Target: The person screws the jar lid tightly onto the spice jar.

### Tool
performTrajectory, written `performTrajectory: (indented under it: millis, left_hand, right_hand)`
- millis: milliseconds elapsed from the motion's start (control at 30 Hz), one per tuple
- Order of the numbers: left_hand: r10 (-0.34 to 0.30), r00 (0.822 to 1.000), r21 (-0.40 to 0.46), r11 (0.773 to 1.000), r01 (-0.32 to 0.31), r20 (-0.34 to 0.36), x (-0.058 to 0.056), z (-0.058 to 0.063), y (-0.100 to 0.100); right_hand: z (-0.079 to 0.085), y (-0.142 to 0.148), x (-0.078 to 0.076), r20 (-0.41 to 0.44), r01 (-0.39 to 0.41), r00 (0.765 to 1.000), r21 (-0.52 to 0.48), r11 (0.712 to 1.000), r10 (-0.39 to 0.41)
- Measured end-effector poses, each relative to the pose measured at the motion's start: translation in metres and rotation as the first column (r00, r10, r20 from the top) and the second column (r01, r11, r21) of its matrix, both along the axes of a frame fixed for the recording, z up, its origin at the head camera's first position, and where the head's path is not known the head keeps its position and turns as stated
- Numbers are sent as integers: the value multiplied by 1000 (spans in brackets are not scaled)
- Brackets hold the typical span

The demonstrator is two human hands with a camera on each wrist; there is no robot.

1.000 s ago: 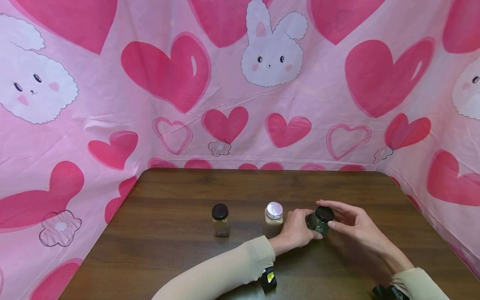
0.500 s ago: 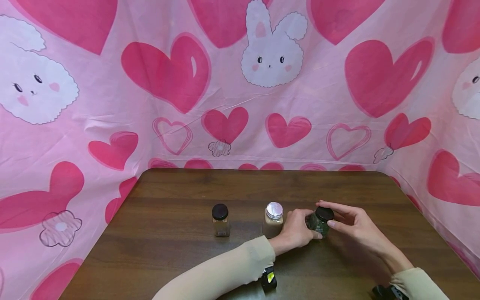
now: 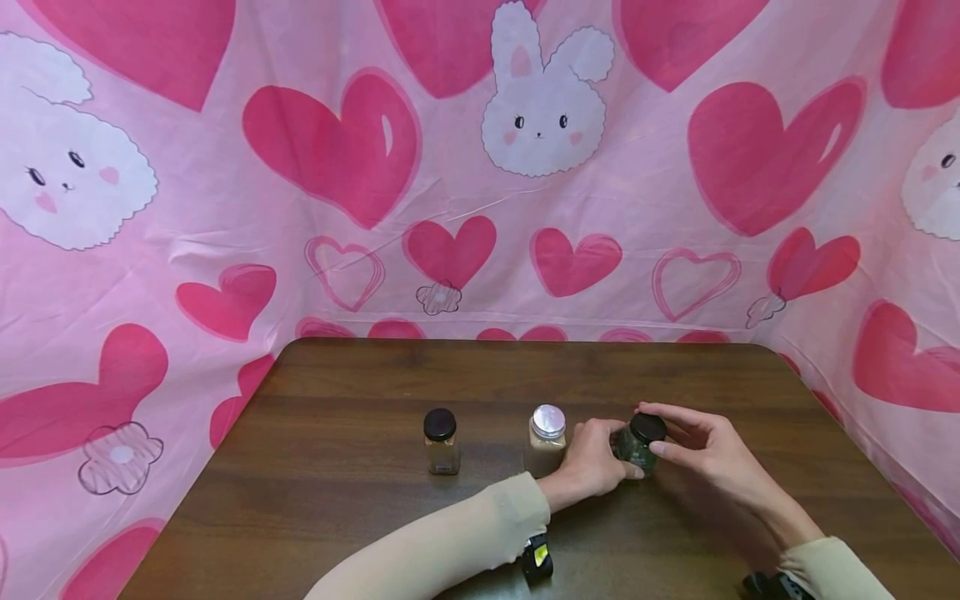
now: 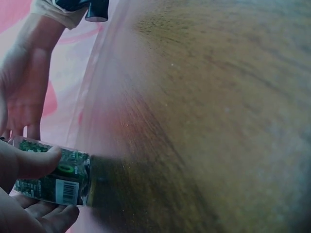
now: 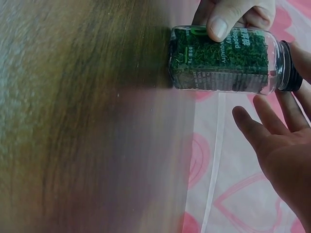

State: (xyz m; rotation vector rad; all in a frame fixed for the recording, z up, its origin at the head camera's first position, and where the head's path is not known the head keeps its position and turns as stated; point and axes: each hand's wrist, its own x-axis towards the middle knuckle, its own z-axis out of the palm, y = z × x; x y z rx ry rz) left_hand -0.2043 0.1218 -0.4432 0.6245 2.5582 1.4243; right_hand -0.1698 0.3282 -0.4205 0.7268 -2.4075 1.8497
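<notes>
In the head view my left hand (image 3: 588,461) grips a glass jar (image 3: 632,448) of dark green flakes near the table's right side. The right wrist view shows that jar (image 5: 223,60) upright on the table, its label partly reading "chopped", with the left thumb (image 5: 221,24) against its side. My right hand (image 3: 716,454) has its thumb and fingers about the jar's black lid (image 3: 647,427). From the right wrist, the thumb overlaps the lid (image 5: 289,68) and the other fingers reach round its far side. In the left wrist view the jar (image 4: 68,191) shows a barcode label.
Just left of my left hand stands a silver-capped jar (image 3: 547,437) of pale contents. Farther left is a black-capped jar (image 3: 442,442) with brownish contents. All are on a dark wooden table (image 3: 360,400), backed by a pink heart-and-rabbit cloth (image 3: 465,183).
My right thumb and fingers have shifted slightly left, closer in on the black lid. The left hand and the jars have stayed in place.
</notes>
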Motion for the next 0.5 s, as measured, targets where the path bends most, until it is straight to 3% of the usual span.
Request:
performTrajectory:
  millis: [500]
  left_hand:
    - [2, 1000, 16, 1000, -2, 15, 0, -2, 1]
  right_hand:
    - [2, -6, 3, -51, 110, 993, 68, 992, -107]
